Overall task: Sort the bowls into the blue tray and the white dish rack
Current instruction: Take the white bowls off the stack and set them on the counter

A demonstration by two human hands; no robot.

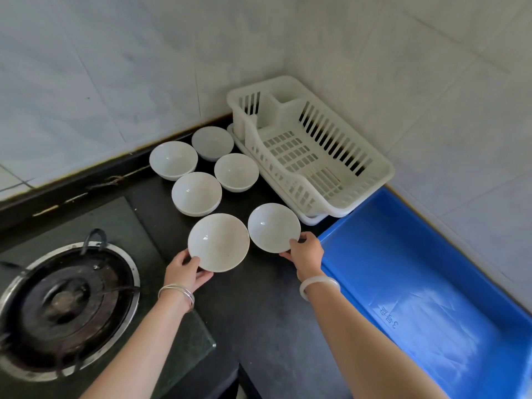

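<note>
Several white bowls stand on the black counter. My left hand point(185, 272) grips the near rim of the larger front bowl point(218, 241). My right hand point(306, 253) holds the near rim of the smaller bowl point(273, 226) beside it. Behind these sit a bowl point(196, 192) that looks stacked on another, a bowl point(236, 171), a bowl point(173, 159) and a far bowl point(212, 142). The white dish rack point(383, 171) stands empty in the corner. The blue tray point(408, 226) lies empty along the right wall.
A gas burner point(64, 306) on a dark glass hob fills the left. Tiled walls close off the back and the right. Black counter point(259, 306) lies between my arms.
</note>
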